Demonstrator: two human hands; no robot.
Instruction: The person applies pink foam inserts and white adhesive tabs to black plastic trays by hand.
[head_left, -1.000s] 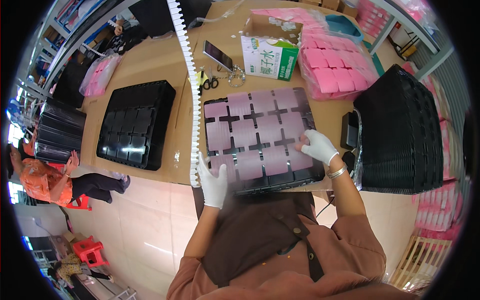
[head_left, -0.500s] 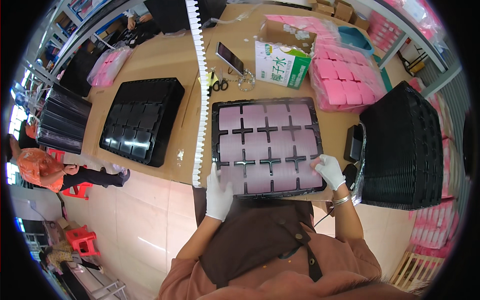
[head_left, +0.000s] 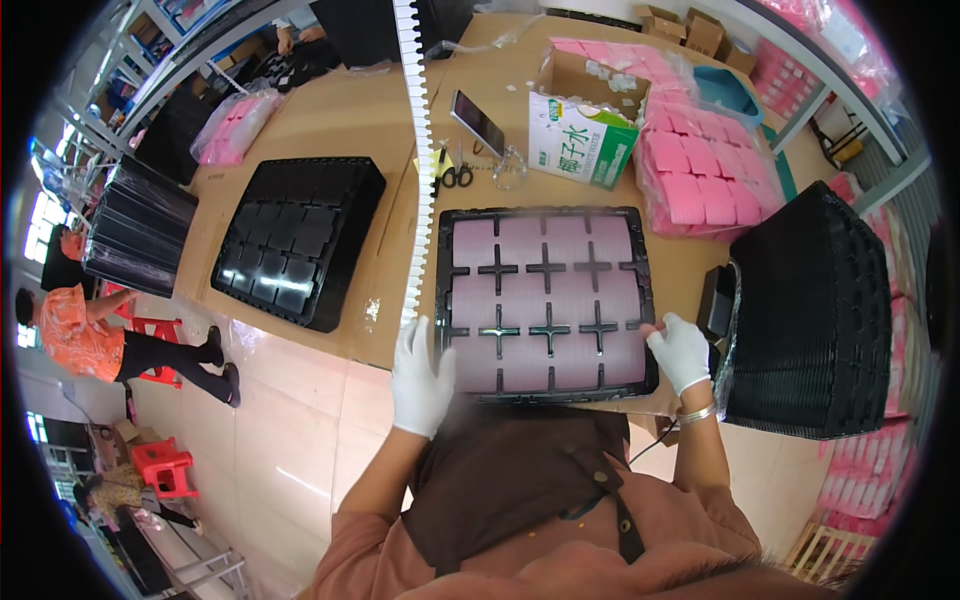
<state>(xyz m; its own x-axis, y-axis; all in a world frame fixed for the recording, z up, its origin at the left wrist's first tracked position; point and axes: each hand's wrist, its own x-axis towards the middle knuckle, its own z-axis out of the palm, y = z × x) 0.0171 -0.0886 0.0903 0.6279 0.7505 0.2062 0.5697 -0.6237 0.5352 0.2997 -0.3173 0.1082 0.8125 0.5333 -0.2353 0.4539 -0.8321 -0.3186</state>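
Observation:
In front of me on the cardboard-covered table lies a black plastic tray (head_left: 447,300) with cross-shaped dividers. Rows of thin, pinkish-purple sheet pieces (head_left: 520,298) fill its compartments. My left hand (head_left: 421,385), in a white glove, is open beside the tray's near left corner, fingers pointing forward and the thumb apart. At the tray's right rim, my right hand (head_left: 681,355) has its fingers bent, with bare fingertips against the edge; its glove is white too. A metal bracelet (head_left: 697,413) circles the right wrist.
Left of a white toothed strip (head_left: 417,180) sits another black tray (head_left: 295,240). Stacked black trays (head_left: 810,320) rise at right. Behind are a propped phone (head_left: 478,122), scissors (head_left: 456,177), an open carton (head_left: 583,140) and bagged pink pieces (head_left: 705,180). A person (head_left: 80,335) stands at far left.
My left hand has moved outward from the tray's left edge. My right hand has shifted slightly right to the rim. The whole view has shifted a little; the person at left has changed posture.

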